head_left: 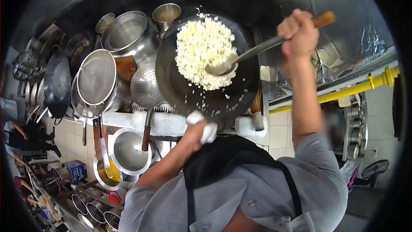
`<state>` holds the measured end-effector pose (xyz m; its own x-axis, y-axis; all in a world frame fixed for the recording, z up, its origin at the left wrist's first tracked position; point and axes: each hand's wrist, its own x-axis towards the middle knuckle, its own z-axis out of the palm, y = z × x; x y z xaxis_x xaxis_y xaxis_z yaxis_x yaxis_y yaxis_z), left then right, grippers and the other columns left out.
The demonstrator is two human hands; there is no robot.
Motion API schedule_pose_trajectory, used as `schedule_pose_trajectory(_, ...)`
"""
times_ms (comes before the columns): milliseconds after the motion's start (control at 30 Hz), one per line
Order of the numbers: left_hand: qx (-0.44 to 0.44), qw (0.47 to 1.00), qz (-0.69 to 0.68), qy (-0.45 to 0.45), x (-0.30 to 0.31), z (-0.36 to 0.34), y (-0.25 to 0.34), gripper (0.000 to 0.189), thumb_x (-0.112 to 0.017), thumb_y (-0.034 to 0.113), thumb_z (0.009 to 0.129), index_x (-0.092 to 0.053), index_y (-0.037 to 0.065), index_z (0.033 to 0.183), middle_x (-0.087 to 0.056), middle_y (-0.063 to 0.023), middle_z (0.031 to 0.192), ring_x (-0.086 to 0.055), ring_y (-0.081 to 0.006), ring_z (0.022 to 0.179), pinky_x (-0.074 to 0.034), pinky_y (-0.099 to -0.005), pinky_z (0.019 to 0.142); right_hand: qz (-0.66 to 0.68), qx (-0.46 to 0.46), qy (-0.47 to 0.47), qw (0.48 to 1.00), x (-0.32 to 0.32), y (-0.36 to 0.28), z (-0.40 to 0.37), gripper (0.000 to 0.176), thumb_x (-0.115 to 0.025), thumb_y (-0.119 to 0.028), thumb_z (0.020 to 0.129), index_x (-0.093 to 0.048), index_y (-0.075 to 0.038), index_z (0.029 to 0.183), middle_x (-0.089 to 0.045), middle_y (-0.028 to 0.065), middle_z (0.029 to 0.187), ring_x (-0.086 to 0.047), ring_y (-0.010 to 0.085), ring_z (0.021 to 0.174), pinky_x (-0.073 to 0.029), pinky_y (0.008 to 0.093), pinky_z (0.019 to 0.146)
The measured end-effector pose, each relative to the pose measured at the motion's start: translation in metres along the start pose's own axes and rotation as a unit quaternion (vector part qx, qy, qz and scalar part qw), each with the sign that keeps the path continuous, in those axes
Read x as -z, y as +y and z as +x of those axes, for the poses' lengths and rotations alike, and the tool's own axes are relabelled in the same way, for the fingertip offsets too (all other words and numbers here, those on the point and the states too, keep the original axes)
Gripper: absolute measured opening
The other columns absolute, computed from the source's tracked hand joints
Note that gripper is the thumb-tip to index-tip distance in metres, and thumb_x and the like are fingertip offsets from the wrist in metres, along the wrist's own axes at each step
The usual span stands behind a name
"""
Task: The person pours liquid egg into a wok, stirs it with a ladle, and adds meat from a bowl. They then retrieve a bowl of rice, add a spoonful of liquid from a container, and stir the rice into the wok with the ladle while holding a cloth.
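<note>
A large dark wok (171, 77) holds a heap of pale fried rice (201, 47), with loose grains scattered on its near side. My right hand (299, 30) is closed round the shaft of a long ladle (266, 45) below its wooden end. The ladle's bowl rests in the right part of the rice. At the wok's near edge, my left hand (196, 134) is closed on a folded white cloth (209, 132); the part of the rim under the cloth is hidden.
Left of the wok are a perforated skimmer (146, 85), a mesh strainer (97, 77) and a steel pot (124, 32). A metal basin (131, 151) stands near my left forearm. A bamboo brush (258, 118) and yellow pipe (352, 91) lie right. People stand far left.
</note>
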<state>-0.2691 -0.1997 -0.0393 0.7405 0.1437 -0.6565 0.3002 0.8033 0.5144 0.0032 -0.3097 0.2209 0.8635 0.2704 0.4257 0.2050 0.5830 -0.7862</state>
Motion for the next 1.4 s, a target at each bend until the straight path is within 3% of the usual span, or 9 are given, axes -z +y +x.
schedule_pose_trajectory(133, 0.012, 1.0, 0.004, 0.004, -0.037, 0.081, 0.033, 0.019, -0.049, 0.028, 0.091, -0.055, 0.01, 0.092, -0.063, -0.0063, 0.081, -0.062, -0.0216, 0.069, -0.053, -0.039, 0.062, -0.008, 0.002, 0.09, 0.996, -0.001, 0.096, -0.028, 0.026, -0.056, 0.0, 0.081, -0.04, -0.007, 0.063, -0.037, 0.0017, 0.048, -0.037, 0.0144, 0.036, -0.036, 0.0297, 0.041)
schedule_pose_trajectory(367, 0.046, 0.998, -0.013, -0.043, 0.0, -0.006, 0.002, 0.019, -0.041, 0.019, 0.093, -0.058, 0.01, 0.093, -0.064, -0.0075, 0.085, -0.063, -0.0207, 0.075, -0.053, -0.0371, 0.064, 0.074, -0.004, -0.021, 0.997, 0.004, 0.009, -0.012, 0.025, -0.055, 0.0, 0.08, -0.04, -0.008, 0.062, -0.039, 0.0023, 0.049, -0.038, 0.014, 0.037, -0.037, 0.0309, 0.041)
schedule_pose_trajectory(633, 0.027, 0.999, 0.016, 0.044, -0.001, 0.046, -0.013, 0.023, -0.044, 0.026, 0.094, -0.057, 0.008, 0.102, -0.065, -0.0079, 0.091, -0.064, -0.0227, 0.079, -0.054, -0.0411, 0.068, 0.014, 0.021, 0.039, 0.999, -0.001, 0.07, -0.01, 0.027, -0.056, 0.0, 0.08, -0.04, -0.009, 0.061, -0.036, 0.0016, 0.047, -0.035, 0.0142, 0.037, -0.034, 0.0307, 0.041)
schedule_pose_trajectory(767, 0.059, 0.997, 0.01, -0.047, 0.007, -0.003, 0.002, 0.017, -0.045, 0.018, 0.092, -0.058, 0.008, 0.093, -0.065, -0.0086, 0.086, -0.064, -0.0223, 0.074, -0.055, -0.0397, 0.065, 0.028, 0.022, -0.018, 0.999, -0.004, 0.0, -0.024, 0.025, -0.054, 0.0, 0.08, -0.04, -0.009, 0.062, -0.035, 0.0014, 0.047, -0.034, 0.0121, 0.036, -0.032, 0.0293, 0.04)
schedule_pose_trajectory(933, 0.013, 0.999, -0.015, -0.041, -0.028, 0.08, 0.027, 0.017, -0.05, 0.029, 0.091, -0.057, 0.014, 0.091, -0.063, -0.0047, 0.082, -0.062, -0.0203, 0.074, -0.051, -0.0363, 0.058, 0.005, 0.006, 0.087, 0.996, 0.001, 0.102, -0.038, 0.027, -0.055, 0.001, 0.08, -0.038, -0.009, 0.062, -0.035, 0.0011, 0.048, -0.036, 0.0126, 0.037, -0.034, 0.0293, 0.041)
schedule_pose_trajectory(1133, 0.059, 0.997, 0.001, -0.057, 0.014, -0.002, 0.006, 0.019, -0.044, 0.02, 0.092, -0.061, 0.01, 0.095, -0.064, -0.0057, 0.082, -0.064, -0.0192, 0.072, -0.054, -0.0364, 0.063, 0.037, 0.009, -0.018, 0.999, 0.001, 0.009, -0.024, 0.029, -0.049, -0.001, 0.083, -0.036, -0.014, 0.061, -0.032, -0.003, 0.049, -0.032, 0.0088, 0.037, -0.029, 0.0275, 0.038)
schedule_pose_trajectory(1233, 0.077, 0.991, -0.03, -0.107, -0.025, 0.048, 0.039, 0.017, -0.048, 0.022, 0.091, -0.06, 0.012, 0.084, -0.063, -0.0046, 0.076, -0.061, -0.0188, 0.064, -0.053, -0.0351, 0.057, -0.005, 0.022, 0.021, 1.0, -0.007, 0.066, -0.054, 0.026, -0.048, -0.001, 0.083, -0.037, -0.01, 0.061, -0.035, 0.0006, 0.048, -0.033, 0.0113, 0.037, -0.032, 0.0292, 0.039)
schedule_pose_trajectory(1333, -0.017, 0.999, -0.016, -0.022, -0.034, 0.075, 0.025, 0.021, -0.046, 0.023, 0.092, -0.057, 0.006, 0.098, -0.064, -0.0094, 0.083, -0.064, -0.0231, 0.068, -0.055, -0.0383, 0.06, 0.012, 0.039, 0.034, 0.999, -0.006, 0.108, -0.032, 0.026, -0.05, 0.002, 0.081, -0.037, -0.009, 0.062, -0.036, 0.0016, 0.048, -0.035, 0.0134, 0.037, -0.034, 0.0304, 0.04)
schedule_pose_trajectory(1400, 0.04, 0.999, 0.004, 0.0, -0.007, 0.066, -0.006, 0.025, -0.047, 0.019, 0.092, -0.055, 0.002, 0.108, -0.065, -0.0109, 0.089, -0.066, -0.0226, 0.074, -0.055, -0.0382, 0.063, 0.005, 0.031, 0.021, 0.999, -0.016, 0.076, -0.003, 0.024, -0.053, 0.002, 0.079, -0.038, -0.009, 0.062, -0.036, 0.002, 0.048, -0.035, 0.014, 0.037, -0.035, 0.0311, 0.04)
